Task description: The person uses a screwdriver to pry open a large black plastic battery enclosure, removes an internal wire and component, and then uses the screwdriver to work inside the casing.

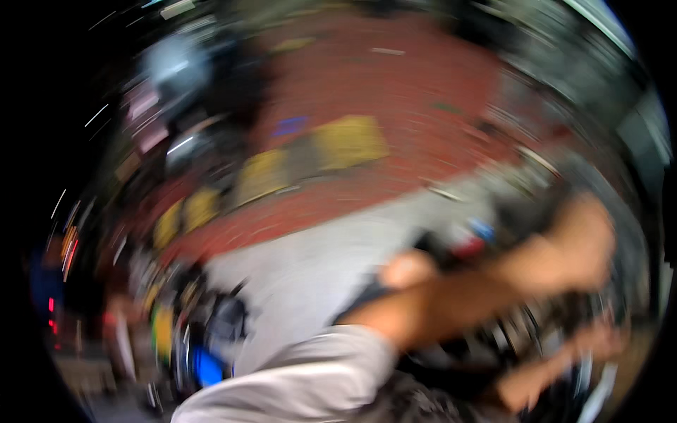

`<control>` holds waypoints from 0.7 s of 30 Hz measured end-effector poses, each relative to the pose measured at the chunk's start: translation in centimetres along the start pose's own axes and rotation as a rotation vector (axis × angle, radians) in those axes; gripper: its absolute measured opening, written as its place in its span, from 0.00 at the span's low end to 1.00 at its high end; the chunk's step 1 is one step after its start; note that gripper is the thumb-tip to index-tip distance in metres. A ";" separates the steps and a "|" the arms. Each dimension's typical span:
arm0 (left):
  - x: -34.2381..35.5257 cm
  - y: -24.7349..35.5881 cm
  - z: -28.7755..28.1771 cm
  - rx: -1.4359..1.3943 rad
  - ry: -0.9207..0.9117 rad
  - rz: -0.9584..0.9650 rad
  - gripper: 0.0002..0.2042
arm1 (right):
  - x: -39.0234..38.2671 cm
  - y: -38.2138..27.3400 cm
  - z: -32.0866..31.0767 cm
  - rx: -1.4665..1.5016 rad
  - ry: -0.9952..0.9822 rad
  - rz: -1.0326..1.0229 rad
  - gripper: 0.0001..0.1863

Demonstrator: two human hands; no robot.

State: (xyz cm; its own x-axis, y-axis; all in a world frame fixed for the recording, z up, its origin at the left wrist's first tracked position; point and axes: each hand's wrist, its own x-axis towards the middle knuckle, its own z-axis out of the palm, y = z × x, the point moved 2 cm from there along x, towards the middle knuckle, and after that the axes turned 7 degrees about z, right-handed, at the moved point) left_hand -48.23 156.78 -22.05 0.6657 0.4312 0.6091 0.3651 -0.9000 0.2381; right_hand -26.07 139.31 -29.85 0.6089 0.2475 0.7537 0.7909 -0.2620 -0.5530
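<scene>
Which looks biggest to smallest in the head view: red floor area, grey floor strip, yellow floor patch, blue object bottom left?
1. red floor area
2. grey floor strip
3. yellow floor patch
4. blue object
Heavy motion blur, so edges are rough; the order looks clear.

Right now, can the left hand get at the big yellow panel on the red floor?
Probably not: the left hand is stretched out to the right over dark gear, while the yellow panel lies well away across the floor. Heavy blur, so unsure.

Grey sleeve [310, 381], red floor [395, 92] with yellow patches [349, 141], pale grey strip [317, 268]
</scene>
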 end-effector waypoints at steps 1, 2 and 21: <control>0.1 -1.5 -1.8 -0.029 -0.070 -0.015 0.15 | -0.2 -1.1 0.0 0.013 0.030 0.096 0.21; 0.3 -0.8 -1.3 -0.046 0.025 -0.112 0.15 | -0.7 -1.1 -0.5 0.012 0.079 0.189 0.21; 6.3 8.2 6.8 -0.375 0.155 0.203 0.12 | -1.3 -0.7 -4.8 0.405 0.146 0.590 0.21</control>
State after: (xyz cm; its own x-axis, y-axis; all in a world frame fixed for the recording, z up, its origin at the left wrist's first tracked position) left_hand -36.60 152.55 -21.45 0.5838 0.2547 0.7709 -0.0425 -0.9386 0.3424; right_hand -27.70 134.73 -28.74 0.9489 0.0369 0.3135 0.3111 0.0594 -0.9485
